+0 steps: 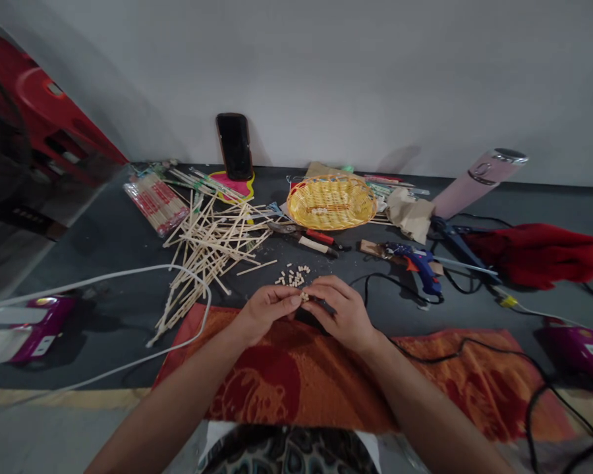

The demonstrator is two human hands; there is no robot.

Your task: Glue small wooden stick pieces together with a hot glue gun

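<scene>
We take the golden-yellow oval woven basket (pixel 352 205) as our landmark; a few short pale pieces (pixel 319 210) lie inside it. In front of the basket, on our side of it, our two hands meet at the small cluster of pale stubby pieces (pixel 304 297). Our left hand (pixel 271 309) is closed on it between thumb and forefinger, and our right hand (pixel 343 313) pinches it from the other side with its fingertips – the two hands are almost touching. Between the basket and our hands we see a scatter of short pale stick cuttings (pixel 291 278) on the dark grey tabletop (pixel 261 280).

Just in front of the basket lies a metal hand tool with one red and one pale handle (pixel 316 245). Left of the basket we have a loose, crisscrossed heap of thin pale sticks (pixel 212 230), and beyond that heap a clear plastic packet with red print (pixel 155 204). Behind and left of the basket a black phone (pixel 236 146) leans against the wall. To the basket's right lie a blue glue gun with an orange trigger (pixel 420 263) and, farther off, a crumpled bright-red cloth (pixel 548 253); a pink cylindrical flask (pixel 479 181) stands between basket and cloth – tilted in our view.
</scene>
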